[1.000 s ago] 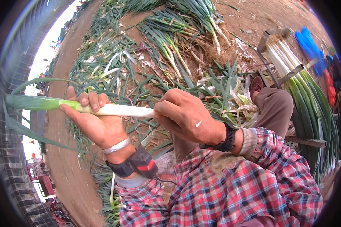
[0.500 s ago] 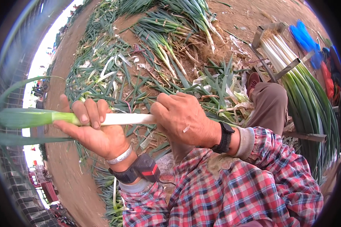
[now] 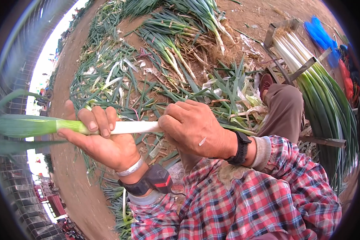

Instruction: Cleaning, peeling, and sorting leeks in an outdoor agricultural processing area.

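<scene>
A long leek (image 3: 137, 127) lies level across the view, its white shank to the right and its green leaves reaching past the left edge. My left hand (image 3: 104, 138) holds it palm up, the fingers curled over the pale green part and the thumb along its underside. My right hand (image 3: 196, 128) is closed in a fist round the white end, which hides the root end. A small white scrap sticks to the back of that hand. Both wrists carry black straps.
A metal rack (image 3: 304, 68) at the right bears a bundle of cleaned leeks (image 3: 322, 92). Unpeeled leeks (image 3: 180, 44) lie on the soil ahead, with loose leaf trimmings (image 3: 104, 76) to the left. Blue plastic (image 3: 322, 38) and a red bag (image 3: 345, 80) lie beyond the rack.
Both hands keep their grip on the leek and have shifted very slightly. Otherwise the scene looks much the same.
</scene>
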The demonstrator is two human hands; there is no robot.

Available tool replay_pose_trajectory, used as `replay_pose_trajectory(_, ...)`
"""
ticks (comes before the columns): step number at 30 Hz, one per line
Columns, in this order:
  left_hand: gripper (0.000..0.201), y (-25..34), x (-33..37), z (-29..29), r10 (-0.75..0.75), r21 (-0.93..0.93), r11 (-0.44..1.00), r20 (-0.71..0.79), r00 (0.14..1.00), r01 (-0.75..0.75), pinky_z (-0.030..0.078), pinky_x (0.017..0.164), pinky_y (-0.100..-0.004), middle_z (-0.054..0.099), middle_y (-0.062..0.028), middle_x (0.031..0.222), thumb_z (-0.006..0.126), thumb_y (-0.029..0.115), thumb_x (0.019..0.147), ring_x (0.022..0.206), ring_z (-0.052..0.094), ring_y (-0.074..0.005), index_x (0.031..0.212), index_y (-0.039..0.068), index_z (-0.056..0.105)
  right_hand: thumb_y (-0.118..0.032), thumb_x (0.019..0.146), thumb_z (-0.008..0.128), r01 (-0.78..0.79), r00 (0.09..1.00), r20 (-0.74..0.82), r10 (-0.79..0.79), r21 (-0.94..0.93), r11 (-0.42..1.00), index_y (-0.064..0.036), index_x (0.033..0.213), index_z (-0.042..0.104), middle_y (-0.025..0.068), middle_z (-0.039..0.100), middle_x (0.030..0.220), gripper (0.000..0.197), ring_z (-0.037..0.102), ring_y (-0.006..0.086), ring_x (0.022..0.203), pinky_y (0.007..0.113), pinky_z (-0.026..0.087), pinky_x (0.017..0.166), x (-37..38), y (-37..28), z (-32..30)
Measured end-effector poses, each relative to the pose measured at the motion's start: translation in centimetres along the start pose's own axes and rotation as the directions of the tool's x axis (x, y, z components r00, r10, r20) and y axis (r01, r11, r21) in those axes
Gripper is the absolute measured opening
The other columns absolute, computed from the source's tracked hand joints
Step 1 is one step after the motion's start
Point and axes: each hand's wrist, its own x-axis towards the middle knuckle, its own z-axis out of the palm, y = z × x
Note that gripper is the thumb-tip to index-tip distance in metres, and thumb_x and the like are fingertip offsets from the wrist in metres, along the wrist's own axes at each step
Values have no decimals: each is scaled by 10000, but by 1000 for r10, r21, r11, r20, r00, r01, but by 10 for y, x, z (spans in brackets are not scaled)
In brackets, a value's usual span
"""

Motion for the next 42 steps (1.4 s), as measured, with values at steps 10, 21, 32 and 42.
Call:
replay_pose_trajectory(10,579,4,-6,4,-38,-107,993,170,985,57,231,415,-194,352,50,611,355,508,991,432,259,-29,1267,10,460,-118,772,604,-284,958,104,266,259,923,-54,843,535,85,588,819,119,627,261,739,378,491,637,4,7,-4)
replay_pose_trajectory(21,556,25,24,-50,-47,-235,967,204,978,95,274,443,-199,362,38,623,437,467,975,470,297,-38,1234,-26,460,-140,876,551,-693,719,577,388,547,470,-34,894,567,107,624,882,108,619,231,720,361,473,650,-71,84,-23)
replay_pose_trajectory(32,572,16,19,-43,-53,-235,966,216,975,105,282,453,-207,376,32,622,410,488,978,479,306,-49,1238,-21,443,-110,809,691,-233,971,179,160,543,807,-44,1015,600,113,567,983,235,574,310,933,381,473,793,-30,20,11)
replay_pose_trajectory(42,570,12,14,-40,-67,-180,979,143,987,93,259,453,-213,384,36,615,387,490,987,477,298,-50,1249,-11,452,-69,770,669,-330,921,343,186,429,841,-44,864,513,108,525,862,184,549,303,837,385,457,726,-21,21,9)
